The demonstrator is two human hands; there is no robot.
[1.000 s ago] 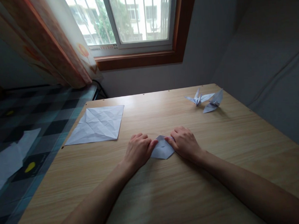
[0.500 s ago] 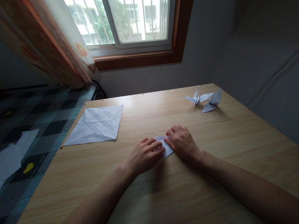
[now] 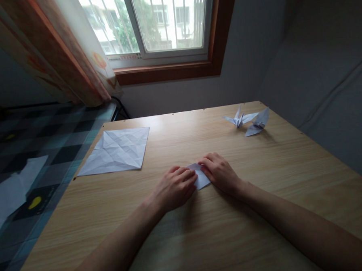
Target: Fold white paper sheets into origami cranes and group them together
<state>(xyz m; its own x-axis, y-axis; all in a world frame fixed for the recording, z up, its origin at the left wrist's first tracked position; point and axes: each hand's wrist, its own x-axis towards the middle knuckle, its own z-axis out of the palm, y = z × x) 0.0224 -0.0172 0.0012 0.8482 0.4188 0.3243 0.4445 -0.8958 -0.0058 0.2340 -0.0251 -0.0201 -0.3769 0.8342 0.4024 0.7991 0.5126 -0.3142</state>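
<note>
A small folded piece of white paper (image 3: 200, 178) lies on the wooden table (image 3: 263, 196) between my two hands. My left hand (image 3: 175, 187) rests on its left part, fingers curled and pressing down. My right hand (image 3: 219, 172) presses the right part, fingertips on the paper's upper edge. Most of the paper is hidden under the fingers.
A creased, unfolded white square sheet (image 3: 116, 151) lies at the table's left rear. Two finished paper cranes (image 3: 247, 121) stand at the right rear. A checked cloth with white papers (image 3: 11, 193) lies left of the table. A window and curtain are behind.
My left hand has slid right over the paper, folding its left side inward. The visible paper has shrunk to a narrow piece, and my right hand has shifted slightly left.
</note>
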